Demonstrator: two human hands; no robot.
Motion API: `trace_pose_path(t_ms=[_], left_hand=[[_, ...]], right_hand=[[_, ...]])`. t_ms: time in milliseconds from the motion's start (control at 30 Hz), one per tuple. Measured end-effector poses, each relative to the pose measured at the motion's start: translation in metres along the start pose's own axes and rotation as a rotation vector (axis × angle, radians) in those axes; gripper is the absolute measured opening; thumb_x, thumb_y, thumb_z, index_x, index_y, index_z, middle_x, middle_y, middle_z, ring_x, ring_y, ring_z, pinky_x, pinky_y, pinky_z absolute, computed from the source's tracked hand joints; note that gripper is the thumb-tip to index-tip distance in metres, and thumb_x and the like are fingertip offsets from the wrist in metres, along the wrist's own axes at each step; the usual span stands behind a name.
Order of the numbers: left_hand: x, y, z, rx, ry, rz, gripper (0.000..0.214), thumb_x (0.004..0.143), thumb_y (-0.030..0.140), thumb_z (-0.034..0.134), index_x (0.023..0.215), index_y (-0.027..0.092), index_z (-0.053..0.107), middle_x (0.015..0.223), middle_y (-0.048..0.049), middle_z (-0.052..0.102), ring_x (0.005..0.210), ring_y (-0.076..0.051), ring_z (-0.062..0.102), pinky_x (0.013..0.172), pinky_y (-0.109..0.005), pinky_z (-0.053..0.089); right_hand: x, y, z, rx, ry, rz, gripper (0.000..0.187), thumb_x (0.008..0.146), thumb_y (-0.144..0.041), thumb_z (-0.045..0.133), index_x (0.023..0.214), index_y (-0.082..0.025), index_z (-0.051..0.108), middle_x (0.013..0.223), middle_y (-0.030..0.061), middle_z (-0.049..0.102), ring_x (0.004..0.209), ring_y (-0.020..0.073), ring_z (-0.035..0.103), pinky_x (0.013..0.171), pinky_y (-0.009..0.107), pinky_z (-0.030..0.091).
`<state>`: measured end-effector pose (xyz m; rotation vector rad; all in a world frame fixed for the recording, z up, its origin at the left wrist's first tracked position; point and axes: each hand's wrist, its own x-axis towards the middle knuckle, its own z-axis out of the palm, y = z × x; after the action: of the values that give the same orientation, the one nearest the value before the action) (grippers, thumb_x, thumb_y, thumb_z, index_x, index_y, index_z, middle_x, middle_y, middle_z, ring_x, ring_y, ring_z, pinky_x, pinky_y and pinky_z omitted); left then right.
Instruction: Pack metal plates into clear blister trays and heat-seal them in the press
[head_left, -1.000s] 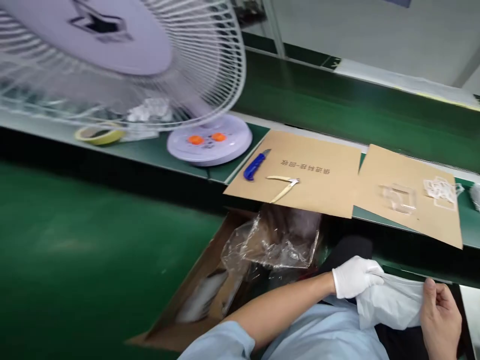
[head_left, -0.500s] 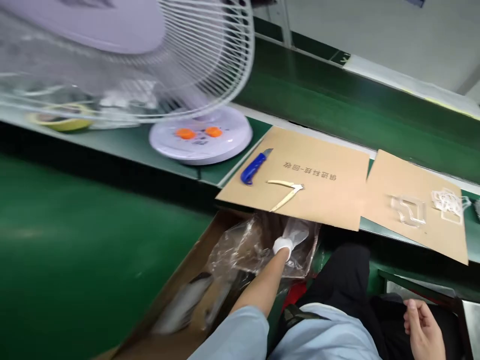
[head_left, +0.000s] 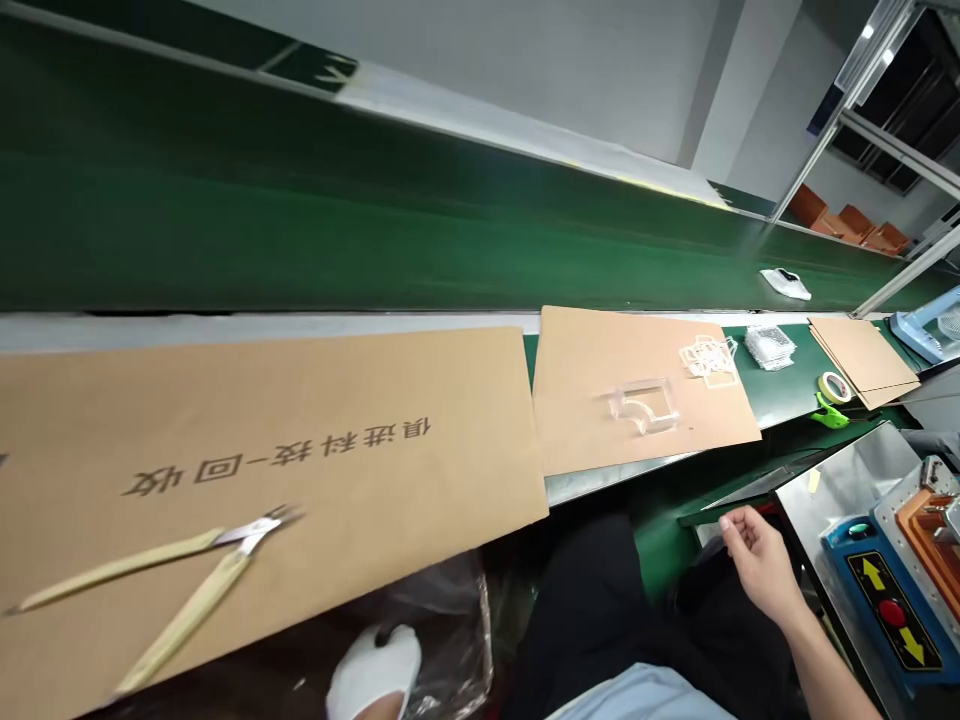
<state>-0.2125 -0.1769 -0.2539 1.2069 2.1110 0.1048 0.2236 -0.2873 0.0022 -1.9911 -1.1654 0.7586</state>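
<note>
My left hand (head_left: pixel 373 672), in a white glove, is low at the bottom edge, under the front edge of a big cardboard sheet (head_left: pixel 315 400) and against a clear plastic bag (head_left: pixel 450 620). Its fingers are not visible. My bare right hand (head_left: pixel 754 560) hovers over my dark lap with its fingers loosely apart, holding nothing. Side cutters (head_left: pixel 172 580) with cream handles lie on the big sheet, up and left of the gloved hand. A second cardboard sheet (head_left: pixel 577 440) carries a clear plastic part (head_left: pixel 645 408) and a small heap of clear frames (head_left: pixel 709 357).
A green conveyor belt (head_left: pixel 300 220) runs behind the sheets, with a white item (head_left: pixel 785 283) far along it. To the right are a bag of clear parts (head_left: pixel 771 345), a tape roll (head_left: pixel 834 385), stacked cardboard (head_left: pixel 862 355), and a machine panel (head_left: pixel 889 600) with yellow arrows and a red button.
The view has swung right and closer to the bench; the fan and blue knife are out of sight. My left hand stays down at the plastic bag. My right hand has risen slightly.
</note>
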Motion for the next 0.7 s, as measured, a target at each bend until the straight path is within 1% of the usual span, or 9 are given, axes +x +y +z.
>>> trace_pose_path(t_ms=[67, 133, 167, 267, 367, 433, 533, 600, 700], left_hand=[[0.0, -0.003, 0.001, -0.024, 0.021, -0.02, 0.047, 0.091, 0.042, 0.043, 0.116, 0.017, 0.073, 0.127, -0.0201, 0.077, 0.125, -0.047, 0.07, 0.101, -0.052, 0.058], [-0.005, 0.004, 0.002, -0.087, 0.02, 0.055, 0.043, 0.088, 0.044, 0.047, 0.111, 0.019, 0.074, 0.137, -0.0185, 0.074, 0.132, -0.043, 0.067, 0.11, -0.048, 0.055], [-0.011, 0.011, 0.002, -0.124, 0.015, 0.106, 0.04, 0.087, 0.045, 0.049, 0.107, 0.021, 0.075, 0.138, -0.0162, 0.075, 0.134, -0.042, 0.066, 0.113, -0.049, 0.053], [-0.039, 0.046, -0.001, -0.273, -0.053, 0.226, 0.037, 0.084, 0.049, 0.056, 0.104, 0.027, 0.078, 0.124, -0.0083, 0.082, 0.123, -0.04, 0.073, 0.112, -0.048, 0.054], [-0.076, 0.09, -0.007, -0.438, -0.137, 0.3, 0.041, 0.085, 0.054, 0.059, 0.112, 0.03, 0.079, 0.107, -0.0035, 0.085, 0.104, -0.035, 0.081, 0.104, -0.045, 0.061], [-0.097, 0.117, -0.013, -0.487, -0.138, 0.356, 0.042, 0.085, 0.055, 0.061, 0.112, 0.029, 0.08, 0.104, -0.0031, 0.085, 0.099, -0.033, 0.082, 0.099, -0.043, 0.064], [-0.121, 0.15, -0.027, -0.506, -0.115, 0.454, 0.04, 0.087, 0.053, 0.062, 0.11, 0.027, 0.082, 0.108, -0.0028, 0.084, 0.096, -0.03, 0.082, 0.094, -0.039, 0.066], [-0.131, 0.168, -0.038, -0.505, -0.112, 0.531, 0.037, 0.09, 0.052, 0.062, 0.111, 0.028, 0.082, 0.111, -0.0015, 0.084, 0.096, -0.028, 0.082, 0.093, -0.036, 0.067], [-0.14, 0.195, -0.055, -0.463, -0.096, 0.647, 0.033, 0.094, 0.05, 0.061, 0.109, 0.031, 0.083, 0.112, 0.0004, 0.083, 0.095, -0.025, 0.081, 0.092, -0.033, 0.066]], right_hand=[[0.034, -0.009, -0.011, -0.114, 0.064, -0.106, 0.042, 0.105, -0.061, 0.055, 0.097, -0.022, 0.069, 0.082, 0.0051, 0.07, 0.074, 0.021, 0.064, 0.067, 0.03, 0.052], [0.08, -0.02, -0.015, -0.256, 0.113, -0.22, 0.038, 0.106, -0.055, 0.051, 0.1, -0.023, 0.07, 0.09, 0.0077, 0.074, 0.08, 0.0228, 0.07, 0.074, 0.033, 0.057], [0.105, -0.027, -0.015, -0.3, 0.134, -0.256, 0.034, 0.106, -0.052, 0.052, 0.102, -0.023, 0.07, 0.095, 0.009, 0.075, 0.084, 0.0237, 0.071, 0.079, 0.035, 0.058], [0.179, -0.043, -0.006, -0.371, 0.185, -0.312, 0.028, 0.102, -0.041, 0.055, 0.111, -0.02, 0.07, 0.116, 0.0153, 0.073, 0.102, 0.0289, 0.069, 0.097, 0.044, 0.055], [0.231, -0.053, 0.004, -0.429, 0.201, -0.347, 0.033, 0.101, -0.032, 0.054, 0.126, -0.015, 0.067, 0.129, 0.0194, 0.066, 0.111, 0.0315, 0.065, 0.104, 0.047, 0.051], [0.252, -0.054, 0.006, -0.46, 0.17, -0.381, 0.034, 0.098, -0.024, 0.057, 0.13, -0.016, 0.068, 0.131, 0.0182, 0.063, 0.114, 0.0308, 0.063, 0.105, 0.045, 0.049], [0.271, -0.053, 0.002, -0.488, 0.11, -0.414, 0.026, 0.095, -0.019, 0.061, 0.117, -0.018, 0.074, 0.128, 0.0159, 0.064, 0.115, 0.0297, 0.062, 0.102, 0.041, 0.048], [0.28, -0.052, -0.004, -0.483, 0.088, -0.423, 0.019, 0.098, -0.022, 0.06, 0.107, -0.019, 0.076, 0.122, 0.0146, 0.066, 0.113, 0.029, 0.062, 0.099, 0.039, 0.049], [0.293, -0.059, -0.015, -0.439, 0.079, -0.444, 0.02, 0.101, -0.029, 0.057, 0.102, -0.02, 0.075, 0.116, 0.0123, 0.07, 0.106, 0.0266, 0.064, 0.095, 0.037, 0.049]])
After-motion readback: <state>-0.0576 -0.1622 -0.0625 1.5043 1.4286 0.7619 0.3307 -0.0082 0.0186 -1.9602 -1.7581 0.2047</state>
